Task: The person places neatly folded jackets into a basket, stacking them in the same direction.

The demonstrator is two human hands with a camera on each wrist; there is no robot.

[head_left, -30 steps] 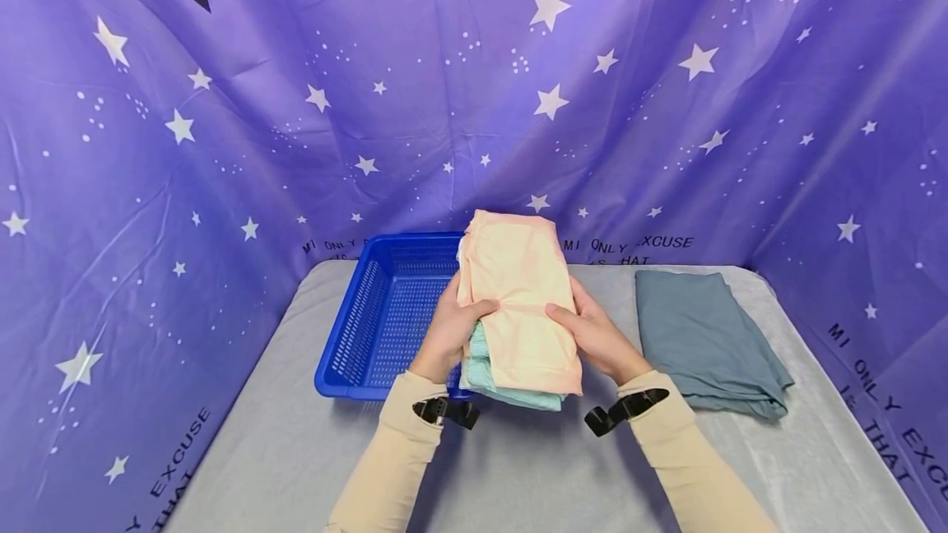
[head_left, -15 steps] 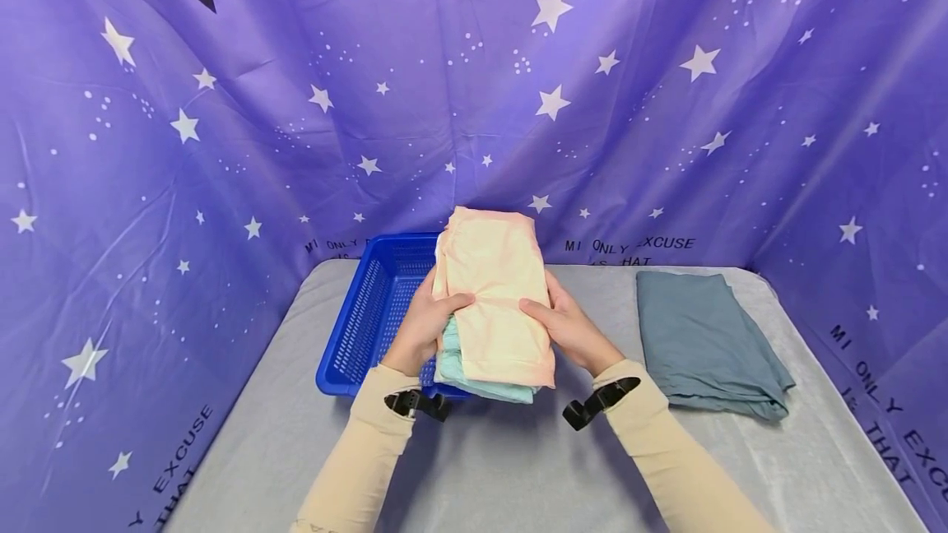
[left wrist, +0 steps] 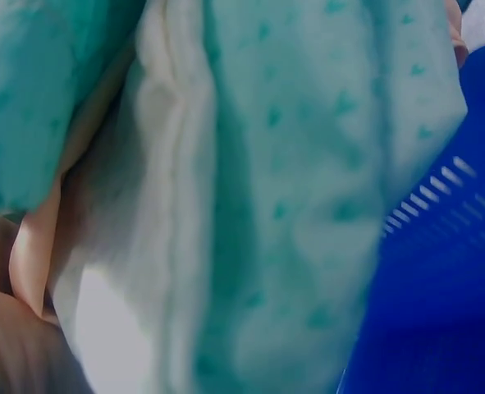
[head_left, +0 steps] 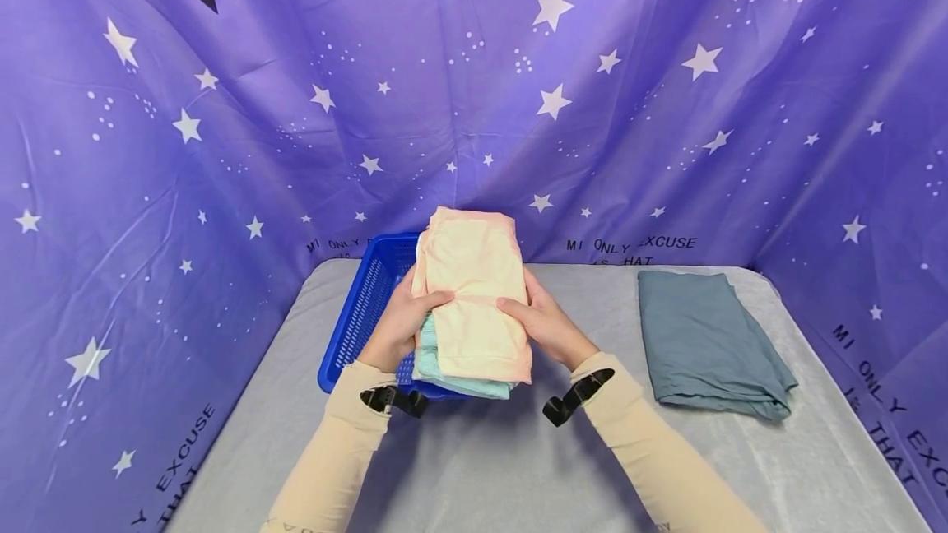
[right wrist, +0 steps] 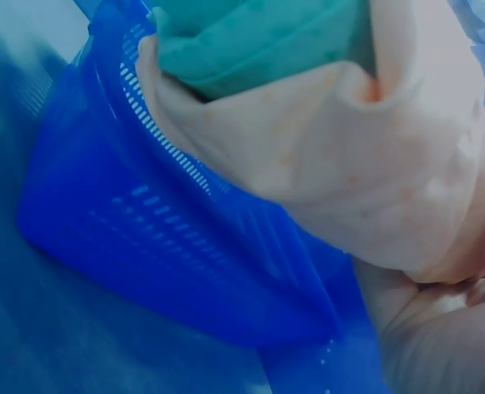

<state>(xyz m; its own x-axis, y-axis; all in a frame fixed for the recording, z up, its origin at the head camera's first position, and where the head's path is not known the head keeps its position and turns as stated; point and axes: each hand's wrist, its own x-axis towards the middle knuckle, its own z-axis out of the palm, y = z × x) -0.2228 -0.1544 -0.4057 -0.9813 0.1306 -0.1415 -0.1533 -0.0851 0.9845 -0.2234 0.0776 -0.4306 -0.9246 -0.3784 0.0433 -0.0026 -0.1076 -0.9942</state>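
Note:
Both hands grip a folded stack of cloth by its two sides. On top lies a peach garment [head_left: 477, 294]; mint-green cloth [head_left: 467, 385] shows beneath it. My left hand [head_left: 400, 315] holds the left edge, its thumb on top and its fingers hidden below. My right hand [head_left: 548, 319] holds the right edge the same way. Under and behind the stack stands a blue perforated plastic basket [head_left: 351, 327], partly covered by it. From the left wrist view, the mint cloth [left wrist: 299, 205] has a small darker print. In the right wrist view, peach cloth [right wrist: 308, 148] wraps round the green.
A folded grey-blue cloth [head_left: 711, 344] lies at the right of the grey-covered table [head_left: 511, 475]. A purple star-printed curtain [head_left: 474, 105] closes off the back and both sides.
Both hands have carried the folded stack leftward, so that it covers more of the blue basket. The grip looks the same, and the grey-blue cloth has stayed in place.

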